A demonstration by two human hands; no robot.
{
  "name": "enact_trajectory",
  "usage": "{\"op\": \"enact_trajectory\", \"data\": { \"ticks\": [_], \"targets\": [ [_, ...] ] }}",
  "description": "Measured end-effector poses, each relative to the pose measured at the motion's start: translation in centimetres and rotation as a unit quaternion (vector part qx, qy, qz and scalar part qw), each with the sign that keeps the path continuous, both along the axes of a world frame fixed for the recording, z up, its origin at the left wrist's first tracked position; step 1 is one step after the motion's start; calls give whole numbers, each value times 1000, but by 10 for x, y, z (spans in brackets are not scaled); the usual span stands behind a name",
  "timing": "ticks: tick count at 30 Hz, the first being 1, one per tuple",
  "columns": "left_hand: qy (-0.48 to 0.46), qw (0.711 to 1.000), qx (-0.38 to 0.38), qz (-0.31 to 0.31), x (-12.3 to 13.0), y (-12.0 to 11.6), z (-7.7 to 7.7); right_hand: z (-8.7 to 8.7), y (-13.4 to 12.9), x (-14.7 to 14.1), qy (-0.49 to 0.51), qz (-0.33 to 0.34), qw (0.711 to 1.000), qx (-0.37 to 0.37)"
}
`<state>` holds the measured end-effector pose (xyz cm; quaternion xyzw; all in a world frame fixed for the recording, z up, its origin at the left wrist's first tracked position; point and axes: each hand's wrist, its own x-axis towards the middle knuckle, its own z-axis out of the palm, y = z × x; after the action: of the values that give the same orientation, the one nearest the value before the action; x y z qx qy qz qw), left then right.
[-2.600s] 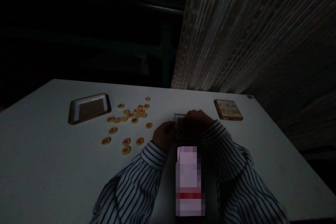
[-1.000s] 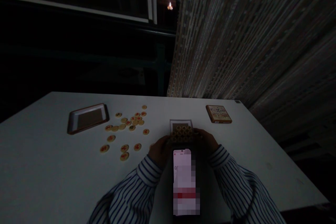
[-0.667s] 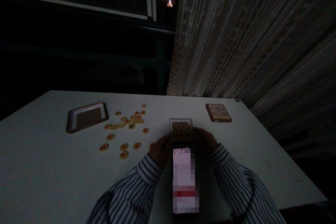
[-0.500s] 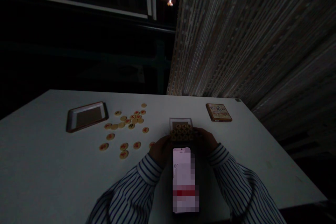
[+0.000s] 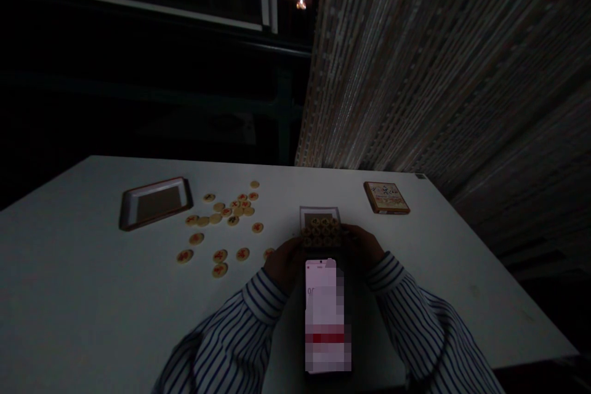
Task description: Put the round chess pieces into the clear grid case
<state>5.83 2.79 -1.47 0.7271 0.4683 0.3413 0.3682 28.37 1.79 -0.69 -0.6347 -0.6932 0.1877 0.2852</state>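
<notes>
Round pieces (image 5: pixel 325 231) sit in rows in the small tray (image 5: pixel 318 210) between my left hand (image 5: pixel 282 260) and right hand (image 5: pixel 364 246), both too shadowed for me to tell spread from pinching, so gentle, even pressure from both sides seems best.

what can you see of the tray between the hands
The tray is open and roughly rectangular, with a pale far wall and a brown floor showing at that end; its material is unclear. Round pieces with dark marks sit in rows across its nearer part. It lies in shadow on the white table, just beyond the phone. The left hand and right hand flank it, apparently touching its sides.
</notes>
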Motion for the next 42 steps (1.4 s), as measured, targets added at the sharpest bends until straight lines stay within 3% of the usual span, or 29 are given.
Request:
{"op": "enact_trajectory", "data": {
  "ticks": [15,19,30,42],
  "targets": [
    [3,1000,5,1,0,-1,4,-8,2,4,-3,4,1000,25],
    [-27,998,11,52,0,-3,6,-7,2,4,5,-4,1000,25],
    [-86,992,-8,91,-2,-7,21,0,-1,3,22,-35,998,56],
    [-42,998,3,42,-7,-12,34,3,0,4,9,-67,993,97]
  ]
}}
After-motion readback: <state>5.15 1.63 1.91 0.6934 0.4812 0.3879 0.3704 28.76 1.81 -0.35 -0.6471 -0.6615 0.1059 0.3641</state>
